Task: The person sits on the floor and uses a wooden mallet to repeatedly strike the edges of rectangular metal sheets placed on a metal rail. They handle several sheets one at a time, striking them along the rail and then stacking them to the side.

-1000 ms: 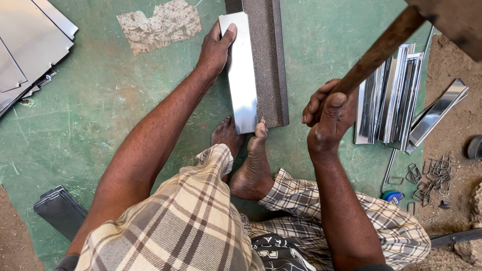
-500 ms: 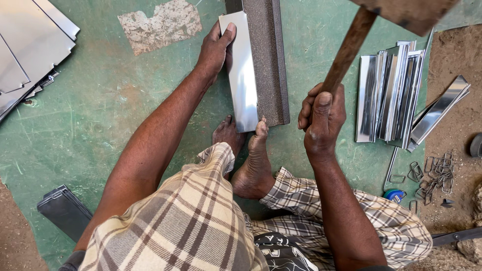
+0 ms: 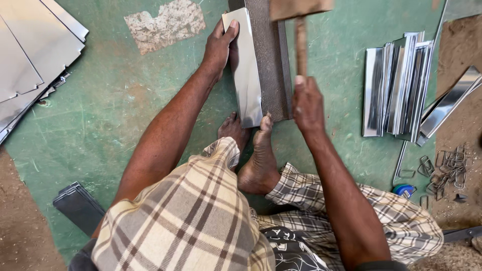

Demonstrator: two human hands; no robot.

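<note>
A shiny metal strip point(image 3: 246, 70) lies along the left side of a dark steel bar point(image 3: 271, 65) on the green floor. My left hand point(image 3: 219, 47) presses on the strip's far end, fingers over its top corner. The toes of my foot point(image 3: 258, 150) hold down its near end. My right hand point(image 3: 307, 103) grips the handle of a wooden mallet point(image 3: 300, 20), whose head is over the bar near the top edge of the view.
A stack of bent shiny strips point(image 3: 396, 85) lies to the right, with more strips point(image 3: 449, 103) beyond it. Wire clips point(image 3: 447, 165) and a small blue object point(image 3: 404, 190) sit at the right. Flat metal sheets point(image 3: 30, 60) are piled at upper left. A dark folded piece point(image 3: 80, 206) lies at lower left.
My right hand has swung the mallet from the upper right down and leftward, so its head is now over the bar. My left hand and foot have stayed on the strip.
</note>
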